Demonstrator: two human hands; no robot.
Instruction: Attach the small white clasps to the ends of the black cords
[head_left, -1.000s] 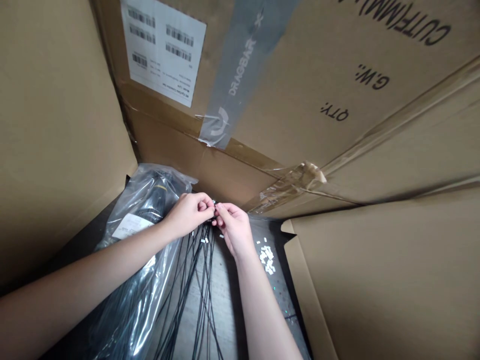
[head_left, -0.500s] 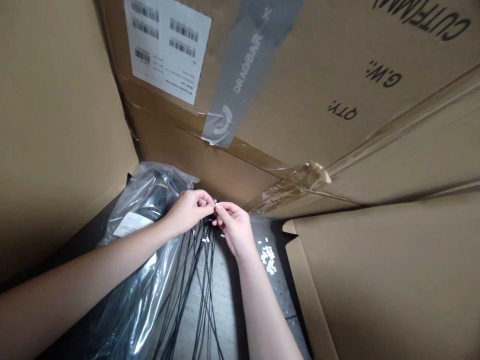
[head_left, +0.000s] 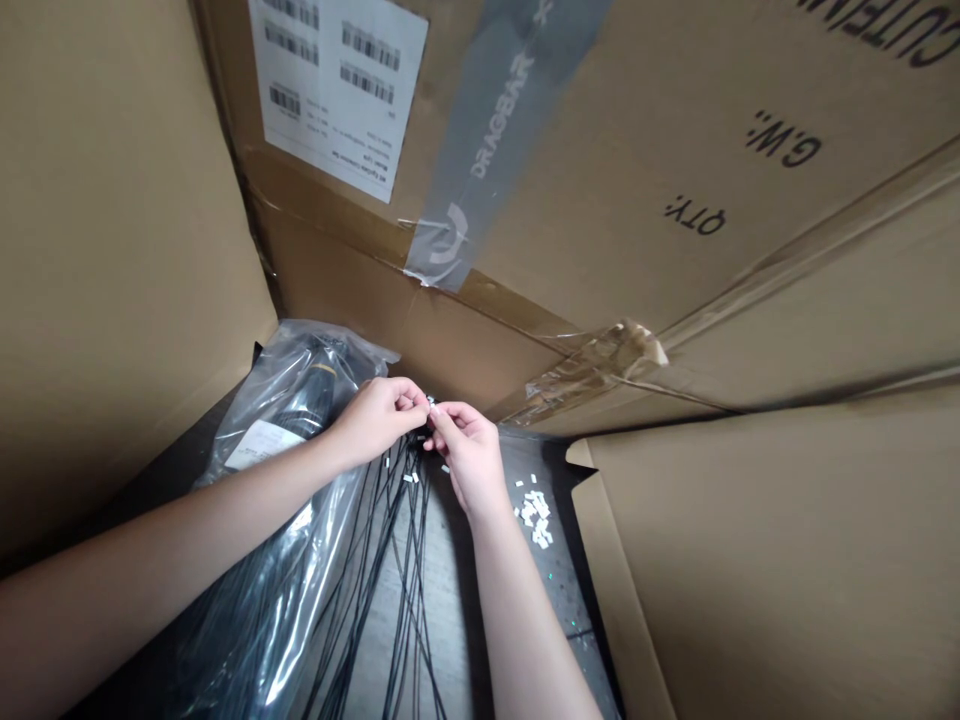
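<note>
My left hand (head_left: 386, 420) and my right hand (head_left: 471, 450) meet fingertip to fingertip, each closed in a pinch. What they pinch is too small and too covered by the fingers to name. Thin black cables (head_left: 401, 520) run from just below the fingers toward the bottom of the view, several of them with small white pieces (head_left: 409, 478) near their upper ends. To the right of my right hand lies a loose pile of small white pieces (head_left: 536, 515) on the grey work surface (head_left: 457, 600).
A clear plastic bag (head_left: 300, 560) of bundled black cables lies left, partly under my left forearm. A large taped cardboard box (head_left: 600, 200) stands behind the hands. Cardboard panels rise at the left (head_left: 127, 250) and right (head_left: 787, 550).
The view has shifted very slightly. Both hands keep the same pinch at nearly the same spot.
</note>
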